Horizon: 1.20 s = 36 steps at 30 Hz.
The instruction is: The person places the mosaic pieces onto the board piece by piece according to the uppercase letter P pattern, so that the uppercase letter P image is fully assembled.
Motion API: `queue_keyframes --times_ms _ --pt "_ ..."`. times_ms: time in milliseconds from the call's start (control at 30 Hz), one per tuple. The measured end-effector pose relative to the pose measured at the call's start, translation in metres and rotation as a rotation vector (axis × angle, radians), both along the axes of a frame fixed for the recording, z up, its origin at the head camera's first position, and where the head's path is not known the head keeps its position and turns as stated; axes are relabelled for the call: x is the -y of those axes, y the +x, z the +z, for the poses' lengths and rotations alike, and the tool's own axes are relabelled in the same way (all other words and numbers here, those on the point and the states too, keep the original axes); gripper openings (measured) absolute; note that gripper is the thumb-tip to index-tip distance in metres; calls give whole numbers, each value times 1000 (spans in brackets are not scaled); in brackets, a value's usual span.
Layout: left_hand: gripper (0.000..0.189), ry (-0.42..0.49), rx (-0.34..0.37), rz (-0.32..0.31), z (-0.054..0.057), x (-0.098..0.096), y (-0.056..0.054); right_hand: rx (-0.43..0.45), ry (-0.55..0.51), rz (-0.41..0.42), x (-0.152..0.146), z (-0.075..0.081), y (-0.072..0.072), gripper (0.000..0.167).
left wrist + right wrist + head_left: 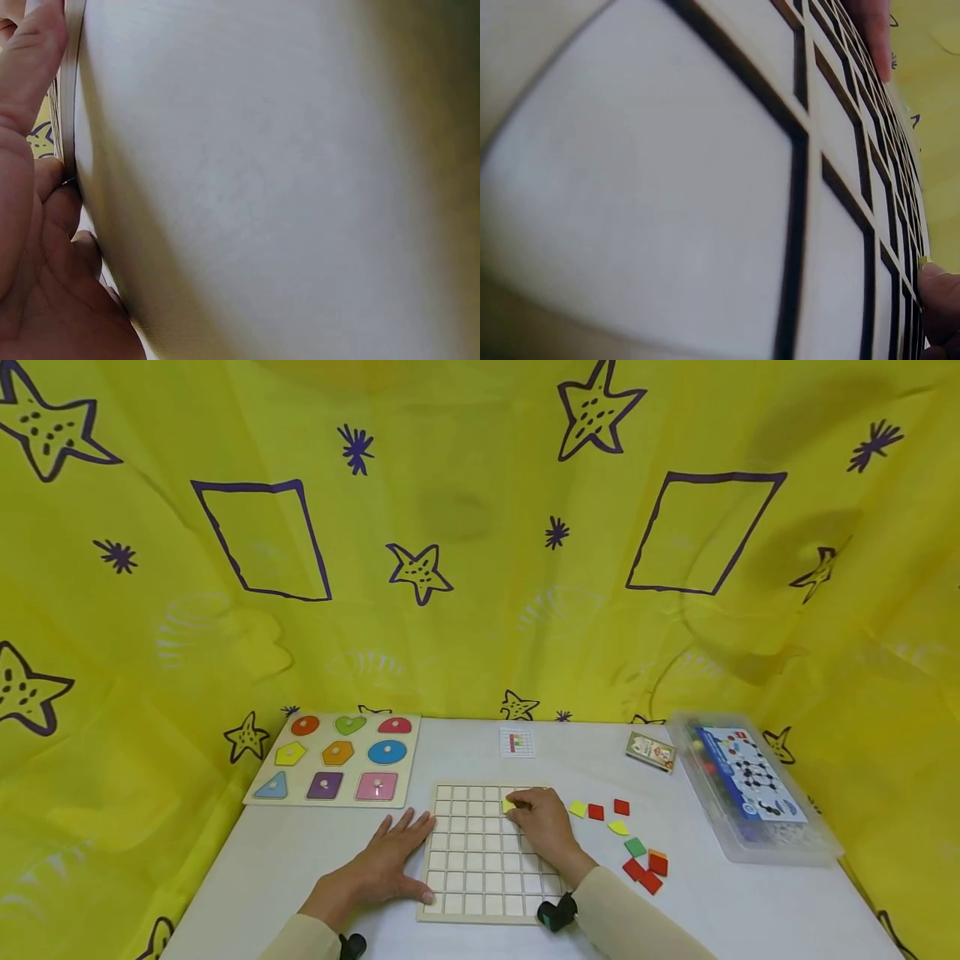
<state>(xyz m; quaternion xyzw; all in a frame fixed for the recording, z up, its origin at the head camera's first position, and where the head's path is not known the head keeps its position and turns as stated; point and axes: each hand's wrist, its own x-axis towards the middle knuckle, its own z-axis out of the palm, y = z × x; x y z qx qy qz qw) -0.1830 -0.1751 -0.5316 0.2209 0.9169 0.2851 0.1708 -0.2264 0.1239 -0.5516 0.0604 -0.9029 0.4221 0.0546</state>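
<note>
A wooden grid board [474, 862] lies on the white table in the head view. My left hand [384, 863] rests spread at its left edge, with thumb and fingertips touching the frame. Over an upper cell on the right side, my right hand [546, 827] pinches a yellow tile [507, 806] between thumb and fingers. In the right wrist view the grid's bars [810, 135] fill the picture, and a fingertip [939, 289] shows at the lower right. The left wrist view has the left hand [45, 255] against the board's edge; the rest is blurred white.
Several red, yellow, green and orange tiles [635, 847] lie right of the board. A small card with a coloured grid [517, 743] lies behind it. A shape puzzle [330, 779] stands at the back left; a small box [650, 752] and a clear plastic case [757, 785] sit right.
</note>
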Motion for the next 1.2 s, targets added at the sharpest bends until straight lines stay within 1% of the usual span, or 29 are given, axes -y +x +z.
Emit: queue_keyframes --times_ms 200,400,767,900,1033,1200 --pt "117 4 6 15 0 1 0 -12 24 7 4 5 0 19" --pt "117 3 17 21 0 1 0 -4 39 10 4 6 0 17" --pt "116 -1 17 18 3 0 1 25 29 -7 4 7 0 17" --pt "115 -3 11 10 3 0 1 41 -13 -15 4 9 1 19" --pt "115 -5 12 7 2 0 1 86 -100 -38 2 11 2 21" --pt "116 -3 15 11 3 0 1 120 -212 -41 -2 13 2 24"
